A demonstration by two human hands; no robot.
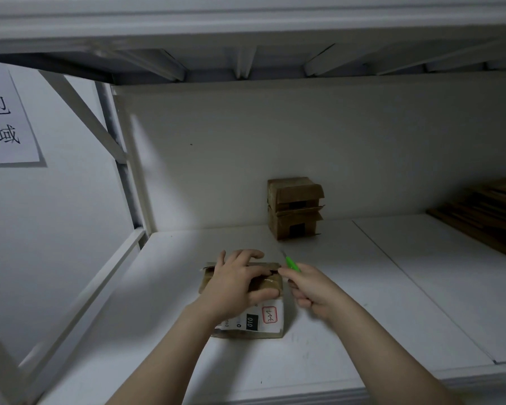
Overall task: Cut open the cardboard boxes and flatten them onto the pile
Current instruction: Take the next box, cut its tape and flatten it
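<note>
Workpiece: small cardboard box (pixel 270 283) lying on the white shelf board (pixel 348 302), near the front edge and left of centre. Brown tape runs across its top. A white shipping label (pixel 265 317) with a black block and a red-outlined box covers the side nearest the camera.

Left hand (pixel 237 285): laid over the top of the box, fingers spread and curling over the far edge, thumb bent across the near part of the top. It grips the box and holds it down against the shelf.

Right hand (pixel 311 292): fist clenched round a green-handled knife (pixel 292 264), just beside the box's right end. The thin blade points up and away from the person. I cannot tell whether the blade touches the cardboard.

Further back: stacked cardboard boxes (pixel 295 209), two of them, one on the other, against the back panel (pixel 275 147), flaps partly loose, well apart from the hands.

Far right: pile of flattened cardboard (pixel 485 220) on the same shelf, cut off by the frame edge.

Left wall: paper sign (pixel 6 118) with printed characters.
</note>
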